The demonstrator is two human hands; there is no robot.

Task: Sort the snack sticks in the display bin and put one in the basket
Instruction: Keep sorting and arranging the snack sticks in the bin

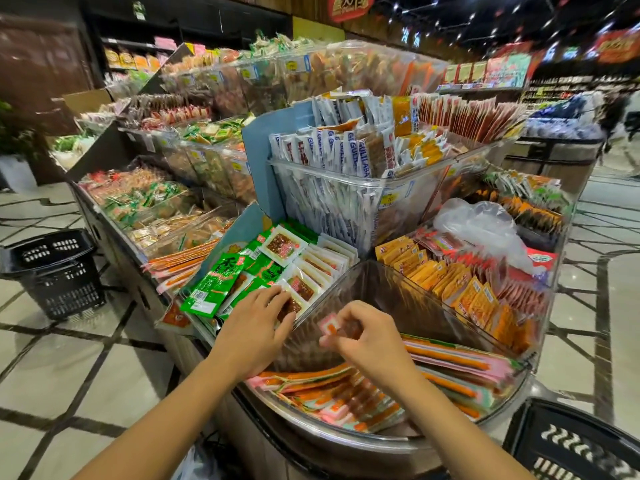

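Note:
Long orange snack sticks in pink and green wrappers lie piled in the clear curved display bin at the near end of the stand. My right hand hovers over the pile and pinches the end of a pink-wrapped stick. My left hand rests with spread fingers on the bin's left wall and the white packets beside it, holding nothing. A black basket sits on the floor at the lower right; a second black basket stands on the floor at the left.
Green and white snack packets fill the bin to the left. Orange packets stand in the bin to the right, with a crumpled plastic bag above them. Taller clear bins of sticks rise behind. Tiled floor surrounds the stand.

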